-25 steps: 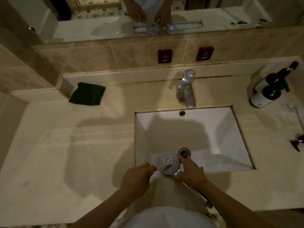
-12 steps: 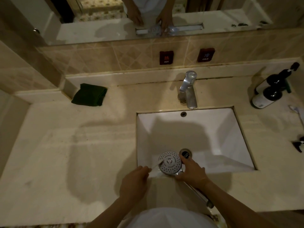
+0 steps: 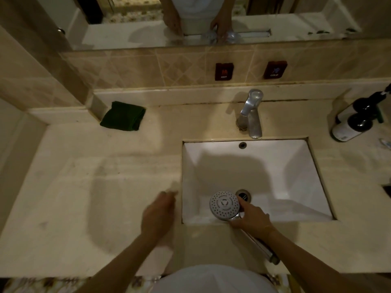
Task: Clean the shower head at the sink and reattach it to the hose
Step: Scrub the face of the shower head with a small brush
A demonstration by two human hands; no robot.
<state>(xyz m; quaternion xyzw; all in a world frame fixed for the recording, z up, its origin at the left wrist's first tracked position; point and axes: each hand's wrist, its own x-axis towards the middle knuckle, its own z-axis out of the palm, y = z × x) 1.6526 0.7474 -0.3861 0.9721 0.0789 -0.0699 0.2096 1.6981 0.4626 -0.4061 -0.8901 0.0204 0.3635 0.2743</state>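
Observation:
A chrome shower head with a round perforated face points up over the near edge of the white sink. My right hand grips it at the neck, and its chrome handle runs back under my wrist toward me. My left hand hovers over the counter just left of the sink, blurred, fingers loosely extended, holding nothing. No hose shows in view.
A chrome tap stands behind the sink, with the drain beside the shower head. A folded dark green cloth lies at the back left of the marble counter. Two dark pump bottles stand at the right.
My left hand has let go of the shower head's rim and moved left, out over the counter. My right hand keeps its grip with the head nearly still.

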